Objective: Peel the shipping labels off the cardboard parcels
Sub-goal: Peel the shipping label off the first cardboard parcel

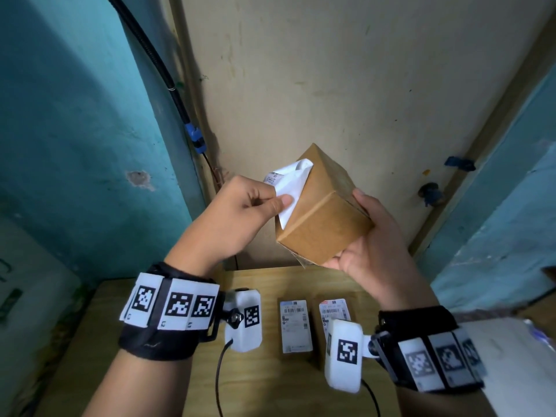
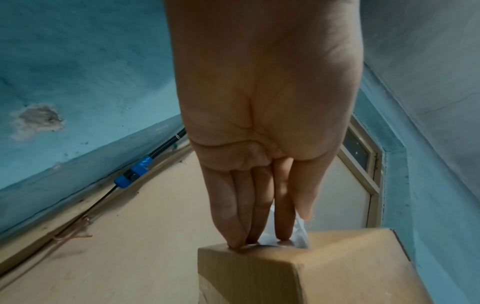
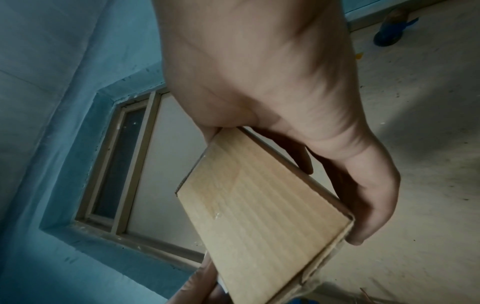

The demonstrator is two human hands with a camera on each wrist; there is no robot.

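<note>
The right hand (image 1: pixel 370 251) cups a small box (image 1: pixel 323 212) from below and behind, fingers and thumb wrapped round it, holding it tilted in the air above the far edge of the table (image 1: pixel 270 386); the left hand (image 1: pixel 240 212) pinches a white label (image 1: pixel 290 188) between thumb and forefinger, the label partly lifted and curled away from the box's left face, its lower part still against the cardboard; the two hands are close together, joined only through the box. In the left wrist view the fingers (image 2: pixel 233 205) point down onto the box's top corner with the crumpled label (image 2: pixel 298 234) between them; in the right wrist view the hand (image 3: pixel 285 102) grips the box (image 3: pixel 262 222) by its edges.

The table is light wood, pale and grained; on it lie two more parcels (image 1: pixel 296 325) side by side, labels up, the right one partly hidden by the right wrist camera; both wrists wear black bands with printed marker squares.

Behind the table stands a cream door (image 1: pixel 346 85) in a tan frame, scuffed and spotted, with a dark knob (image 1: pixel 430 192) at its right; the walls (image 1: pixel 75 115) on both sides are teal plaster with a chipped patch at left; a black cable (image 1: pixel 150 49) with a blue clip runs down the left door frame.
</note>
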